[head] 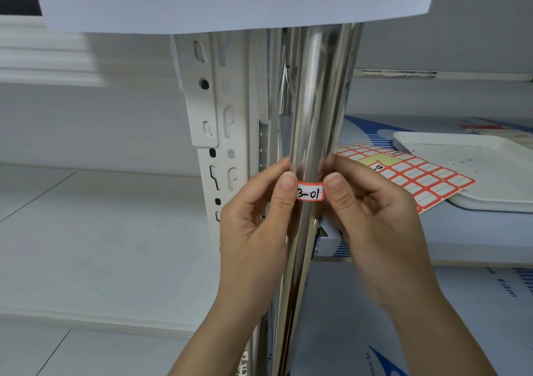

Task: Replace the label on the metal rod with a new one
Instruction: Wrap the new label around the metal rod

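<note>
- I see two bare hands, one on each side of a single upright metal rod (313, 122).
- My left hand (256, 220) has its grip pinching the left end of one small label (311, 194): thumb in front over the label's edge, fingers curled behind the rod.
- My right hand (372, 220) mirrors it, grip pinching the right end, thumb in front, fingers wrapped behind.
- The label lies against the front of the rod, between the two thumbs. It is a white paper rectangle with rounded corners and a red border, handwritten in black; the visible part reads "3-01", the first character partly hidden by the left thumb.
- The rod is a smooth, polished, mirror-bright cylinder. It runs from under a white panel at the top down out of view at the bottom.
- Just left of the rod stands one white painted metal upright (215, 133), flat-faced, punched with keyhole slots and round holes.
- To the right, on a shelf (432, 243) covered in white and blue printed film, lies one sticker sheet (415, 178): a grid of many white, red-bordered blank labels, with a pale yellow gap where some are gone. I cannot count the labels.
- The sheet's far corner rests on one white plastic tray (473, 150), shallow, with rounded corners.
</note>
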`<control>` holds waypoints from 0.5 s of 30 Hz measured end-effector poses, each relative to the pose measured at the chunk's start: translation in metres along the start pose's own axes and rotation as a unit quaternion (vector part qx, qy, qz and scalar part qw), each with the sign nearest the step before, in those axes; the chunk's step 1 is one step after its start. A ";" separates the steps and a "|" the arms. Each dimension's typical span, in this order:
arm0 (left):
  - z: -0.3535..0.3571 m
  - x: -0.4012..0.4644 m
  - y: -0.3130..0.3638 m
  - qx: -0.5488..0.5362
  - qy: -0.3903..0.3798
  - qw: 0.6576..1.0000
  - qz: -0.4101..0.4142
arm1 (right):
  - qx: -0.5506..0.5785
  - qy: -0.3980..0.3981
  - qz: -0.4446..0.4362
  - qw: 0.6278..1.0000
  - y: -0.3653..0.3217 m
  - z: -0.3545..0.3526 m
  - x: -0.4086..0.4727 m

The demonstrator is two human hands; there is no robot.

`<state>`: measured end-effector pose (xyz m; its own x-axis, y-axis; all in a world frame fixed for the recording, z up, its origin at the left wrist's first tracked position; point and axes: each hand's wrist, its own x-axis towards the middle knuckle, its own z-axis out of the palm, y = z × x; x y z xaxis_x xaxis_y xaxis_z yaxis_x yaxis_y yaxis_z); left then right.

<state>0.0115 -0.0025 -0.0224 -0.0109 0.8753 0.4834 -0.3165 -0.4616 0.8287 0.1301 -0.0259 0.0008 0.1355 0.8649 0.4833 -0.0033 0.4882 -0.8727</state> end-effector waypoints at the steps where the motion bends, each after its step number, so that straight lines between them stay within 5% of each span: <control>1: 0.000 0.000 0.000 0.000 0.004 1.000 0.003 | -0.004 0.004 0.000 1.000 0.000 0.000 0.000; 15: 0.002 0.002 -0.002 0.008 0.016 0.999 0.034 | -0.024 0.024 -0.019 0.999 -0.002 0.002 -0.001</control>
<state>0.0136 -0.0004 -0.0223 -0.0617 0.8458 0.5300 -0.2992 -0.5222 0.7986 0.1277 -0.0280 0.0022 0.1823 0.8388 0.5129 0.0494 0.5132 -0.8568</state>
